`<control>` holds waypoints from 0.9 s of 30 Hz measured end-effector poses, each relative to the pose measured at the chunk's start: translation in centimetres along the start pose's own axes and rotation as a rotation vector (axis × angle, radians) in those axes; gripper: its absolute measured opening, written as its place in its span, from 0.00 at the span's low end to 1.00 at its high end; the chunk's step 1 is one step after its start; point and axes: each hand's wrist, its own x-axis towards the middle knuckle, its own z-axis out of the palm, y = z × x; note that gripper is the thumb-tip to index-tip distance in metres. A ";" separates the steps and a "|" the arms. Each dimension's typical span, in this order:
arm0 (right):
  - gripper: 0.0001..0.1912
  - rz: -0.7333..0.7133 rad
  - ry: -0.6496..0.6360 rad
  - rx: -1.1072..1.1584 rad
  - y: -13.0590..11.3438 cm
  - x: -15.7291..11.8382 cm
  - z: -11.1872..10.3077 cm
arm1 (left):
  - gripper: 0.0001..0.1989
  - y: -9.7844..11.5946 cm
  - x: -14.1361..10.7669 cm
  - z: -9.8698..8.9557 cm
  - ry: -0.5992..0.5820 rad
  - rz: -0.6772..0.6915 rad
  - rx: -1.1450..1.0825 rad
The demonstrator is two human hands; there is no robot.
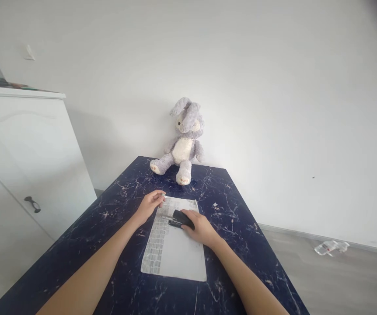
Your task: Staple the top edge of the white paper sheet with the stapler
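Right hand (200,227): fingers are gripping a black stapler (183,218) from its rear end, presumably for leverage, leaving its front gaping leftward over the paper (182,258). Left hand (151,203): fingers are pinching a small pale bit (163,194), too small to identify, at the paper's upper left corner; that light grip is probably suiting its size. The paper is lying flat, the desk (126,262) backing it. Beyond, a plush rabbit (183,149) is sitting at the far edge, seemingly leaning on the wall (274,109).

1. White rectangular paper sheet (183,258): small grey print in rows along the left side; no text is legible.
2. Crumpled clear plastic item (335,247): small red mark; unreadable.
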 end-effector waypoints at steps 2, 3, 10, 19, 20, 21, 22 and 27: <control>0.24 0.038 0.030 0.014 0.6 -0.2 0.2 | 0.20 -0.1 -0.1 0.1 -0.023 0.011 0.053; 0.22 0.043 0.048 0.027 0.8 -0.2 0.2 | 0.21 0.0 -0.2 0.2 -0.038 0.016 0.075; 0.23 0.066 0.075 0.081 1.5 -0.3 -0.1 | 0.16 0.3 -0.5 1.0 -0.156 0.133 0.265; 0.23 0.079 0.070 0.089 1.7 -0.2 -0.2 | 0.16 0.2 -0.6 1.3 -0.321 0.157 0.322; 0.23 0.077 0.072 0.091 1.7 -0.2 -0.2 | 0.16 0.2 -0.6 1.3 -0.323 0.160 0.327; 0.22 0.076 0.076 0.091 1.7 -0.2 -0.2 | 0.16 0.1 -0.6 1.3 -0.324 0.164 0.332; 0.22 0.075 0.079 0.090 1.7 -0.2 -0.2 | 0.16 0.0 -0.7 1.3 -0.326 0.166 0.336; 0.22 0.063 0.083 0.094 1.8 -0.2 -0.2 | 0.15 0.0 -0.8 1.3 -0.341 0.162 0.352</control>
